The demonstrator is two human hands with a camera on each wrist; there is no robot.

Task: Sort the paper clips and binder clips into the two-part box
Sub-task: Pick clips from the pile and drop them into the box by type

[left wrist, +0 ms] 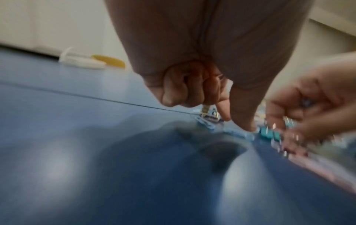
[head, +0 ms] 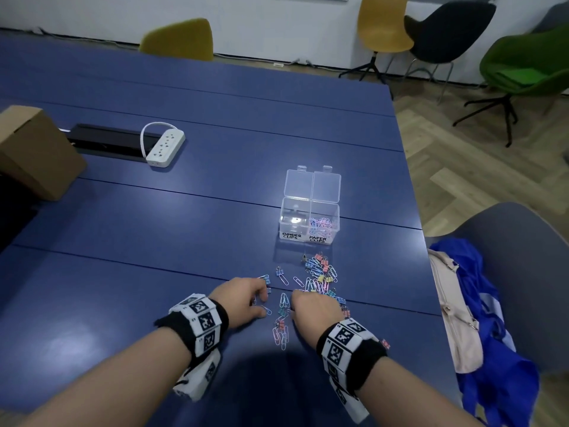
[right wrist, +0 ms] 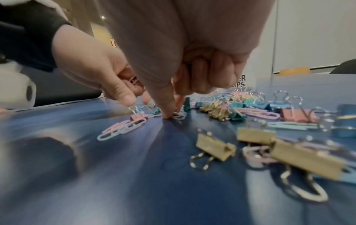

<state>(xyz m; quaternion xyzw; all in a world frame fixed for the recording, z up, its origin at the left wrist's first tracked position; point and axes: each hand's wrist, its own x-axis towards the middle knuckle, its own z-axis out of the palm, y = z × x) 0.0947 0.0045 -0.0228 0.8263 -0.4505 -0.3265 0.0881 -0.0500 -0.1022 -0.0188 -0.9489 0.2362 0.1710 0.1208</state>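
Observation:
A clear two-part box [head: 284, 217] stands open on the blue table, labelled BINDER CLIPS on the left and PAPER CLIPS on the right. Pastel paper clips [head: 321, 224] lie in its right part. A mixed pile of clips [head: 320, 272] spreads in front of it, with gold binder clips [right wrist: 213, 146] close in the right wrist view. My left hand [head: 261, 303] [left wrist: 238, 124] keeps clips tucked in its curled fingers while thumb and index reach down to the table. My right hand [head: 292, 300] [right wrist: 173, 113] pinches a pale paper clip [right wrist: 179, 116] against the table.
A white power strip [head: 164, 146] and a black cable tray [head: 104, 141] lie far left, beside a cardboard box [head: 34, 149]. The table's right edge [head: 426, 272] is close to the pile. A grey chair with a beige bag [head: 455, 303] and blue cloth stands there.

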